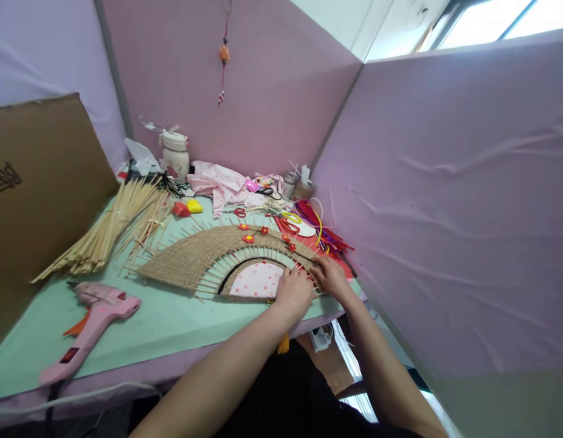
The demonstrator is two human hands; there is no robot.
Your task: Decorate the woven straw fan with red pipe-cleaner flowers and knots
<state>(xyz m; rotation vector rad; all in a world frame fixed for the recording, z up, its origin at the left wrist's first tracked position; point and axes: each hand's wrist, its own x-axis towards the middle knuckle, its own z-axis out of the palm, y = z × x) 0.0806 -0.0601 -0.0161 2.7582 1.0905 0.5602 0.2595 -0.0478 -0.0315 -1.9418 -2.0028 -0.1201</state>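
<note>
A woven twine fan (185, 255) with thin wooden sticks through it lies flat before me. Red flowers with yellow centres (248, 238) and a dark stem (304, 257) decorate its upper band. Its inner half-round panel (256, 281) is white with pink dots and dark edging. My left hand (295, 293) is closed over the right end of this panel; its fingertips are partly hidden. Just right of it, my right hand (331, 277) bends over the fan's right end, fingers closed at the lower end of the dark stem. A yellow-orange tassel (284, 344) hangs below my left wrist.
A pink glue gun (96, 322) lies at the left front, its cable over the table edge. Wooden sticks (112, 225) are heaped behind it beside a cardboard sheet (39, 188). Scissors (290, 225), pipe cleaners (324, 228), pink cloth (220, 182) and a white bottle (176, 158) stand or lie behind.
</note>
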